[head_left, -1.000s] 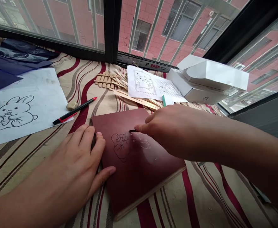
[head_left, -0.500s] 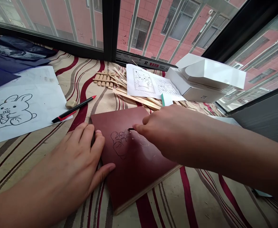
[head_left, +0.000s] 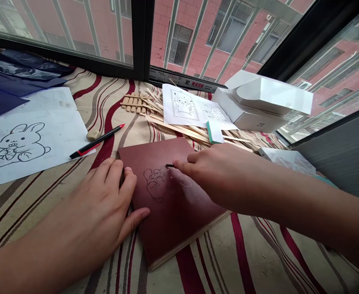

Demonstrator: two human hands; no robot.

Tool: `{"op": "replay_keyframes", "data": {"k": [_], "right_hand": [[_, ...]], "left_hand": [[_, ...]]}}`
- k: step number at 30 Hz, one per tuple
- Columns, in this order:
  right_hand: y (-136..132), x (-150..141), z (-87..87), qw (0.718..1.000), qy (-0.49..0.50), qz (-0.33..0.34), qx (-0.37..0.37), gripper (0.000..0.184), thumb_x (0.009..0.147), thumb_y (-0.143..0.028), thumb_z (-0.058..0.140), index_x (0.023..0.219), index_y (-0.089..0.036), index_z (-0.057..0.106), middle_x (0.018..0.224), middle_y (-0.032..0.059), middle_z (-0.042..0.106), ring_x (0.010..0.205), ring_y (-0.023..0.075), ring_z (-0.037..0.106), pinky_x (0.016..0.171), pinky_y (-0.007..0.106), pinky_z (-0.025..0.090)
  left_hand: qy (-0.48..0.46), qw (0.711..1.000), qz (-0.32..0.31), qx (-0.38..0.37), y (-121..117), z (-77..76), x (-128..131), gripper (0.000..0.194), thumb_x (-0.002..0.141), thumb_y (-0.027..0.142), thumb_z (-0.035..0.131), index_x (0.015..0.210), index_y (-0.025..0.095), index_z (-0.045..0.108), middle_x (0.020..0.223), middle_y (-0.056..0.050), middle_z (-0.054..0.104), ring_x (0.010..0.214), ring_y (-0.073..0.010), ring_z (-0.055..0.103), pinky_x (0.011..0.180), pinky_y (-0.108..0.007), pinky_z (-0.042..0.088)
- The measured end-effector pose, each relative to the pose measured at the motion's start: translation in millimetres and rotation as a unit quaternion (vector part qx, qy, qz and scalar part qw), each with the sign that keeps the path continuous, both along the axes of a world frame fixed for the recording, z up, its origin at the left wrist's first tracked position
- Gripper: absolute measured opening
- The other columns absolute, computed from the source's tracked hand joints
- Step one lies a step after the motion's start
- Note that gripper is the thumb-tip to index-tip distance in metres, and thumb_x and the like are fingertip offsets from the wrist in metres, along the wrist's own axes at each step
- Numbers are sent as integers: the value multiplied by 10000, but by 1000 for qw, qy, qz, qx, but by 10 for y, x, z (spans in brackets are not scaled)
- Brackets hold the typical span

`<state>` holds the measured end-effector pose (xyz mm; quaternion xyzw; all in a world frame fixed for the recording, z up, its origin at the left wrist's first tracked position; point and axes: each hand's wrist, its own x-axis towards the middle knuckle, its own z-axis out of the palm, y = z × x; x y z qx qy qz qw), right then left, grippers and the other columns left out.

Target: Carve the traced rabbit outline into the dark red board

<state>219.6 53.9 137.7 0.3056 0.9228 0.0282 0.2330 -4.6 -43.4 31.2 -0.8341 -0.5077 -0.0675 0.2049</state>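
Steadying a dark red board (head_left: 167,232) on a striped cloth (head_left: 253,253), a person cuts into a rabbit outline (head_left: 154,183) drawn on its face (pale scratches (head_left: 185,181) mark the surface just right of the drawing). The board lies directly beneath the right hand (head_left: 216,173), its pale plywood edge showing along the side nearest the person. The right hand is closed in a pinch around a small carving tool (head_left: 170,165): only its dark tip shows past the fingers, resting on the board at the top of the drawing. The left hand (head_left: 101,204) is open and grasps nothing, pressed against the board's left edge with its thumb (head_left: 139,216) lying on the surface.

Left of the left hand's fingers lie a paper printed with a rabbit (head_left: 20,145), a black-and-red pencil (head_left: 96,141) and a pale eraser (head_left: 92,135), with dark blue carbon paper (head_left: 1,69) beyond. Ahead of the right hand are thin wooden sticks (head_left: 176,128) and a printed cartoon sheet (head_left: 182,104). Farther ahead and to its right stands a white ZTE box (head_left: 246,116) with its lid (head_left: 271,92) on top, while a white packet (head_left: 286,159) sits just beyond the right forearm.
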Motion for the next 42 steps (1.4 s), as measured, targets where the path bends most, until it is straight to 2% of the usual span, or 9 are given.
{"op": "replay_keyframes", "data": {"k": [8, 16, 19, 23, 26, 28, 31, 34, 42], "right_hand": [[-214, 9, -171, 989, 66, -130, -17, 329, 1038, -147, 555, 1256, -194, 798, 837, 79, 753, 678, 209, 624, 571, 329, 244], [-188, 96, -209, 981, 144, -131, -6, 537, 1014, -111, 530, 1511, -144, 731, 989, 133, 836, 804, 270, 751, 626, 351, 372], [-68, 231, -365, 899, 381, -184, -113, 514, 1081, -243, 541, 1569, -187, 689, 933, 82, 825, 765, 209, 750, 723, 342, 522], [149, 180, -605, 698, 505, -314, -399, 500, 1062, -213, 581, 1545, -121, 666, 964, 81, 837, 816, 160, 800, 628, 237, 556], [297, 66, -700, 645, 563, -344, -385, 471, 1024, -165, 618, 1487, -123, 693, 1261, 143, 834, 1036, 178, 810, 467, 177, 410], [351, 52, -698, 668, 587, -323, -325, 482, 1021, -190, 630, 1497, -142, 688, 1292, 128, 828, 969, 171, 804, 439, 193, 379], [335, 152, -625, 796, 518, -208, -233, 469, 1025, -223, 628, 1479, -169, 733, 1218, 95, 850, 842, 174, 790, 623, 275, 552], [246, 301, -544, 908, 402, -63, -100, 418, 1062, -234, 571, 1402, -198, 810, 1283, 89, 848, 1080, 259, 810, 921, 388, 587], [127, 462, -461, 967, 251, 17, 46, 389, 1073, -249, 587, 1373, -295, 830, 999, 62, 849, 771, 171, 729, 644, 281, 393]], "left_hand": [[18, 1000, -18, 11, 30, 36, 1, 612, 1080, 436, 284, 1004, 76, 773, 966, -264, 697, 968, -435, 683, 786, -555, 607], [12, 999, -26, 19, 19, 28, -45, 586, 1087, 441, 346, 1067, 34, 767, 1051, -314, 705, 1013, -457, 678, 823, -555, 594], [5, 999, -28, 22, 18, 8, -37, 609, 1101, 450, 312, 1079, 35, 759, 1065, -311, 699, 1017, -449, 670, 819, -542, 589], [-5, 1000, -10, 26, 17, -35, -26, 640, 1108, 478, 283, 1111, 37, 746, 1098, -298, 685, 1042, -440, 658, 845, -547, 583], [0, 1000, -15, 27, 19, -28, -24, 640, 1104, 471, 277, 1084, 44, 753, 1074, -291, 688, 1019, -434, 674, 829, -541, 592], [14, 999, -23, 35, 24, -3, -25, 636, 1098, 444, 271, 1049, 44, 764, 1015, -286, 698, 971, -428, 689, 792, -531, 601], [30, 998, -40, 46, 32, 32, -26, 634, 1093, 417, 286, 1089, 4, 768, 1023, -313, 721, 982, -443, 711, 794, -541, 616], [26, 998, -38, 51, 34, 43, -21, 628, 1091, 404, 296, 1123, -16, 762, 1049, -329, 732, 1000, -453, 719, 802, -547, 623], [14, 998, -40, 55, 29, 32, -1, 608, 1091, 390, 296, 1054, 3, 764, 1013, -318, 718, 979, -455, 704, 794, -559, 610]]}}
